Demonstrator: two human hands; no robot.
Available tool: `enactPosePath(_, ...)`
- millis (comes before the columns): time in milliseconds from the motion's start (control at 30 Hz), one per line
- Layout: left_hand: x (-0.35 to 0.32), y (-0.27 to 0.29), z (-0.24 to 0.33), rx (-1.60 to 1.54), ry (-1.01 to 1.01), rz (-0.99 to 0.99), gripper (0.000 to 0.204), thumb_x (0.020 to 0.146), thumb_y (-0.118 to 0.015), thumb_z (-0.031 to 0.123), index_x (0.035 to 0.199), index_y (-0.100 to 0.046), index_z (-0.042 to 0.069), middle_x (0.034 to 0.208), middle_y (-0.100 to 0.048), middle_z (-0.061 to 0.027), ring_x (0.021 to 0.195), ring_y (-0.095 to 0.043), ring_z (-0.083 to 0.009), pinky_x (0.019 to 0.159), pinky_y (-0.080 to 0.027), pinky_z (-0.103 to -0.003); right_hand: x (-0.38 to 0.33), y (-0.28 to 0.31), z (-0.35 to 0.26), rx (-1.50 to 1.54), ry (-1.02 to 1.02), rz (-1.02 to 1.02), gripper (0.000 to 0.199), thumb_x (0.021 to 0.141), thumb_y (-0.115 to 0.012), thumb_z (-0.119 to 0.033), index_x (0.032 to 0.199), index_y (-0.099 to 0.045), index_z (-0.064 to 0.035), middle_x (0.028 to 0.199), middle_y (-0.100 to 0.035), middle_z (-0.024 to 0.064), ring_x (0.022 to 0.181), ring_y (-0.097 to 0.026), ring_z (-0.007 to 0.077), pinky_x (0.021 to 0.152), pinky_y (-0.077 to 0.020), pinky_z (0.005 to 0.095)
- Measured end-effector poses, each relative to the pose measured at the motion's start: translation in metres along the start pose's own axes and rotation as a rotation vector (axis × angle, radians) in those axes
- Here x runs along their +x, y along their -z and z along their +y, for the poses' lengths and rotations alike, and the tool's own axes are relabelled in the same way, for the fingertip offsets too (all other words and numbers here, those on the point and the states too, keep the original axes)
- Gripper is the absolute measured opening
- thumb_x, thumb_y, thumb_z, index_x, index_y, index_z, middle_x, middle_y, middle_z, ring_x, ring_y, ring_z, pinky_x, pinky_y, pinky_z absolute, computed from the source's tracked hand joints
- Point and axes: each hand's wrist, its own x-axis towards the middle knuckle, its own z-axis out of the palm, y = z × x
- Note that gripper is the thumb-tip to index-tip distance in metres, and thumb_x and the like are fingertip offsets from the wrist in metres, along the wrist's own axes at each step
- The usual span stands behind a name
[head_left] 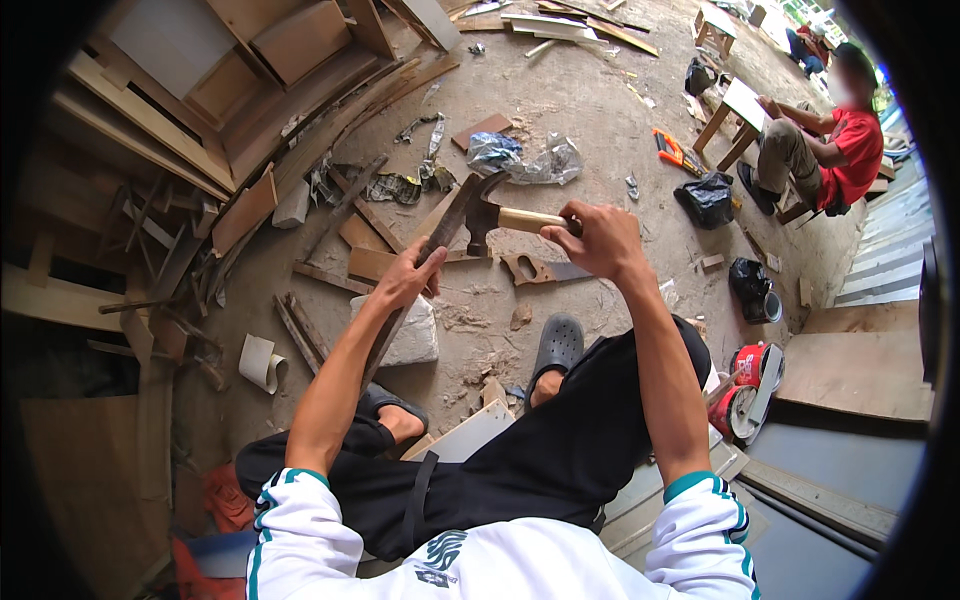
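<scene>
My left hand is wrapped round a long dark wooden strip, which slants up from beside my left foot. In my right hand is a claw hammer, its pale wooden handle gripped near the end. The dark hammer head is at the upper end of the strip and appears to touch it; the exact contact is hard to make out. Below the hammer, a handsaw with a wooden handle lies on the floor, partly behind my right hand. A whitish block rests behind the strip.
Wooden cabinet frames and scrap boards crowd the left. Crumpled clear plastic lies ahead. An orange-handled saw and a black bag are at the right, near a seated person in red. Red cans stand by my right knee.
</scene>
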Motion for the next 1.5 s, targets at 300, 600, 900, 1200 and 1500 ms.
enactPosePath(300,0.014,-0.016,-0.033,0.277,0.012,0.091,0.083,0.092,-0.043,0.075,0.111,-0.065,-0.003,0.079,-0.066,-0.0157,0.071,-0.065,-0.0247,0.068,-0.05,-0.041,-0.008,-0.029,-0.005,-0.225,0.039,-0.263,0.059,0.09,-0.058,-0.064,0.096,-0.06,-0.0056,0.072,-0.069,0.0127,0.067,-0.071,0.0312,0.063,-0.0553,0.0427)
enactPosePath(600,0.033,-0.058,-0.032,0.235,0.3,0.015,0.07,0.094,-0.046,0.07,0.084,-0.062,0.003,0.061,-0.053,-0.0029,0.049,-0.052,-0.0141,0.046,-0.043,-0.033,-0.005,-0.07,0.012,-0.245,-0.233,-0.268,0.07,0.083,-0.06,-0.07,0.09,-0.077,-0.0033,0.072,-0.072,0.0145,0.067,-0.073,0.0288,0.057,-0.0563,0.0409)
enactPosePath(900,0.094,-0.118,0.009,-0.452,0.312,0.226,0.069,0.099,-0.038,0.065,0.073,-0.055,0.003,0.059,-0.057,-0.0092,0.045,-0.057,-0.0217,0.042,-0.046,-0.038,0.004,-0.121,0.005,-0.075,-0.511,-0.224,0.072,0.093,-0.05,-0.065,0.089,-0.076,0.0018,0.083,-0.073,0.0215,0.079,-0.073,0.036,0.064,-0.0553,0.0435)
enactPosePath(1200,0.088,-0.027,0.02,0.269,-0.005,0.399,0.057,0.085,-0.067,0.062,0.079,-0.066,0.005,0.067,-0.065,-0.0067,0.06,-0.063,-0.018,0.058,-0.051,-0.035,-0.013,-0.105,0.055,-0.347,-0.245,0.022,0.069,0.085,-0.056,-0.075,0.056,-0.06,-0.012,0.042,-0.047,-0.0004,0.035,-0.04,0.0119,0.033,-0.0283,0.0325)
enactPosePath(1500,0.041,-0.029,0.057,-0.438,-0.088,0.163,0.034,0.092,-0.07,0.032,0.098,-0.067,0.0,0.083,-0.072,-0.0077,0.057,-0.062,-0.0083,0.049,-0.049,-0.023,-0.02,-0.041,0.015,-0.165,0.166,0.371,0.056,0.077,-0.073,-0.064,0.063,-0.057,-0.0117,0.055,-0.057,0.0038,0.05,-0.061,0.0221,0.048,-0.0458,0.0354)
